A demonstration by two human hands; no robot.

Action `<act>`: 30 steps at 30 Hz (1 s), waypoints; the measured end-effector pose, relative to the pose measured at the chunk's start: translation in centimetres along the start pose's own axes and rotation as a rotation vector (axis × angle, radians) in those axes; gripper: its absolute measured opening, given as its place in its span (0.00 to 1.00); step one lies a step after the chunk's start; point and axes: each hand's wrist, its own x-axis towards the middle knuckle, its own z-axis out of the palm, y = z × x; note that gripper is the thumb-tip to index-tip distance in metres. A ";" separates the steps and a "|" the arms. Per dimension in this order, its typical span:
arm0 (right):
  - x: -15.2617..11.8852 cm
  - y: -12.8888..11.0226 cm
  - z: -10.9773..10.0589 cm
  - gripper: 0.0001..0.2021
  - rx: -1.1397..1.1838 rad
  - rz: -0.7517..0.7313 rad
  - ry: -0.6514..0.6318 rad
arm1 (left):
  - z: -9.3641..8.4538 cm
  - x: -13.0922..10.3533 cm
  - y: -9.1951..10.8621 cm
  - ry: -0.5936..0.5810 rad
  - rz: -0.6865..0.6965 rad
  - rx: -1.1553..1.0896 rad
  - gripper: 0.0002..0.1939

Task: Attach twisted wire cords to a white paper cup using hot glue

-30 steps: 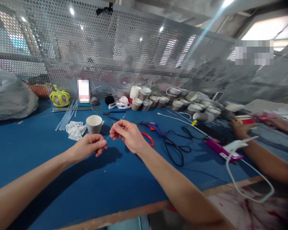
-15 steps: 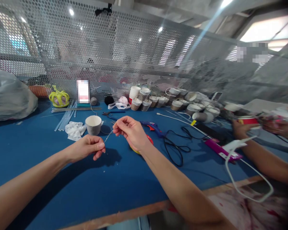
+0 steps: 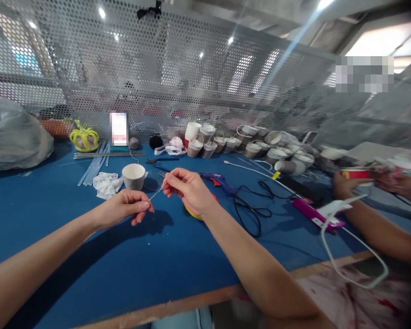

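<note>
A thin twisted cord (image 3: 155, 194) is stretched between my two hands above the blue table. My left hand (image 3: 132, 208) pinches its lower left end. The upper right end is pinched in the fingertips of my right hand (image 3: 180, 185). Just behind my left hand stands a small grey-wrapped cup (image 3: 133, 177) with a white inside, and a crumpled white cloth (image 3: 107, 185) lies to its left. Under my right wrist a red and yellow round object (image 3: 194, 214) is mostly hidden. A blue glue gun (image 3: 219, 182) lies right of my right hand.
Several wrapped cups (image 3: 252, 149) stand along the mesh partition (image 3: 192, 82). Glue sticks (image 3: 95, 167), pliers (image 3: 154, 161) and a phone (image 3: 119, 129) are behind my hands. Black cable (image 3: 251, 211) and a purple power strip (image 3: 315, 214) lie right. Another person's hand (image 3: 344, 183) holds a cup at far right.
My left hand has shifted slightly right and up, nearer my right hand, and the visible stretch of cord lies flatter. My right hand is nearly unmoved.
</note>
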 end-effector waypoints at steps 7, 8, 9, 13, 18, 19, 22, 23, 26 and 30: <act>0.0 0.1 0.0 0.09 -0.002 0.026 -0.015 | 0.0 0.0 -0.1 0.000 -0.021 0.032 0.14; 0.0 0.1 0.1 0.08 -0.019 0.005 -0.010 | -0.1 0.0 -0.1 0.002 -0.021 0.028 0.14; 0.0 0.1 0.1 0.08 -0.031 -0.014 -0.008 | -0.1 0.1 -0.2 0.003 -0.018 0.023 0.14; 0.0 0.2 0.1 0.07 -0.028 -0.045 -0.023 | -0.2 0.2 -0.3 0.007 0.000 0.034 0.14; 0.1 0.3 0.0 0.07 -0.030 -0.061 -0.009 | -0.3 0.2 -0.6 0.009 -0.006 0.027 0.14; 0.1 0.4 0.0 0.07 -0.031 -0.068 -0.005 | -0.3 0.2 -0.7 0.008 -0.008 0.023 0.13; 0.2 0.4 0.0 0.07 -0.033 -0.098 0.019 | -0.2 0.2 -0.7 0.007 -0.012 0.017 0.13; 0.2 0.5 0.1 0.07 -0.033 -0.107 0.031 | -0.1 0.2 -0.6 0.006 -0.013 0.019 0.13; 0.2 0.5 0.2 0.07 -0.015 -0.117 0.049 | 0.1 0.2 -0.5 -0.001 -0.019 0.018 0.13; 0.1 0.6 0.3 0.07 0.028 -0.100 0.038 | 0.2 0.2 -0.5 -0.001 -0.030 -0.003 0.13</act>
